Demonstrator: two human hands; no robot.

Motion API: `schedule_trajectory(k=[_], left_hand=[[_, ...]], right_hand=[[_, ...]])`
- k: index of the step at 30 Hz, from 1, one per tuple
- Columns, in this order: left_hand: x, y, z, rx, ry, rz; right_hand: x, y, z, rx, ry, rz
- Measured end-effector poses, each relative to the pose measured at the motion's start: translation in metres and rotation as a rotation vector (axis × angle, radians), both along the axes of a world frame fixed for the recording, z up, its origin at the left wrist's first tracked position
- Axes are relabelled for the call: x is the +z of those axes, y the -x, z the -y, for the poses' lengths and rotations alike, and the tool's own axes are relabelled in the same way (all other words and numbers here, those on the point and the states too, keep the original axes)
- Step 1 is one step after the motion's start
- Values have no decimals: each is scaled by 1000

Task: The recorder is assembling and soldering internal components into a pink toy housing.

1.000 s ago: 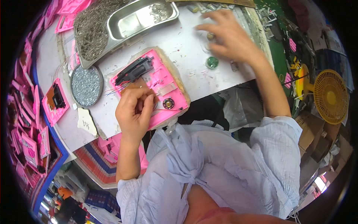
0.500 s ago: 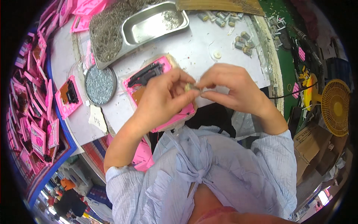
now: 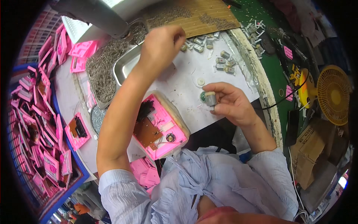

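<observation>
My right hand point(image 3: 233, 106) pinches a small motor point(image 3: 211, 99), silver with a cream end; a green round piece point(image 3: 203, 96) shows beside it. Farther off, my left hand point(image 3: 162, 46) is stretched over the edge of the steel tray point(image 3: 121, 69), close to several loose small motors point(image 3: 198, 47). Its fingers are curled together, and whatever may be in them is hidden. Between my forearms lies an opened pink plastic housing point(image 3: 179, 139) on a padded block. It contains a brown circuit board point(image 3: 146, 132), thin wires, a round black part point(image 3: 170, 137) and a black piece point(image 3: 145, 108).
Screws fill a metal tray point(image 3: 100, 71) at the far left, below a hanging dark grey cylindrical tool point(image 3: 93, 15). A blue-rimmed basket point(image 3: 80, 168) of pink housings stands left. More motors point(image 3: 225, 63) lie on the white paper; a yellow fan point(image 3: 333, 95) stands right.
My hands have parted. The left has reached away over the tray's edge, while the right has drawn slightly nearer with the motor. The view has shifted, uncovering the pink housing and the hanging tool.
</observation>
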State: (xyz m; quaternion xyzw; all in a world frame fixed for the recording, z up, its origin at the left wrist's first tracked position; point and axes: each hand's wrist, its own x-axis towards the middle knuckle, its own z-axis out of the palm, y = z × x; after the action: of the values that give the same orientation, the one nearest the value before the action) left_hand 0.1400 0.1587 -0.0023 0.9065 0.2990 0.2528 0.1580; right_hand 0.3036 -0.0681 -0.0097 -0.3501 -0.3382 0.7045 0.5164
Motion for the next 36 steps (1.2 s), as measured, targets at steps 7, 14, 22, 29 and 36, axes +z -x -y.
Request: schedule_trajectory(k=[7,14,22,29,36], left_hand=[[-18,-59,-83,-12,-315,-198],[-19,-84,-99,-101,-331,-454],[-24,-97,-114,-97,-359,-582],[-25,-102,-122,15,-274,-620],[-27,-114,-122,4,-257,-641]], right_hand=[[-7,-5,6,32,-9,11],[-21,-14,9,22,-20,-34],[-20,-19,10,27,-9,-53],[-8,-28,14,-49,-19,82],[-2,-40,20,-148,-3,282]])
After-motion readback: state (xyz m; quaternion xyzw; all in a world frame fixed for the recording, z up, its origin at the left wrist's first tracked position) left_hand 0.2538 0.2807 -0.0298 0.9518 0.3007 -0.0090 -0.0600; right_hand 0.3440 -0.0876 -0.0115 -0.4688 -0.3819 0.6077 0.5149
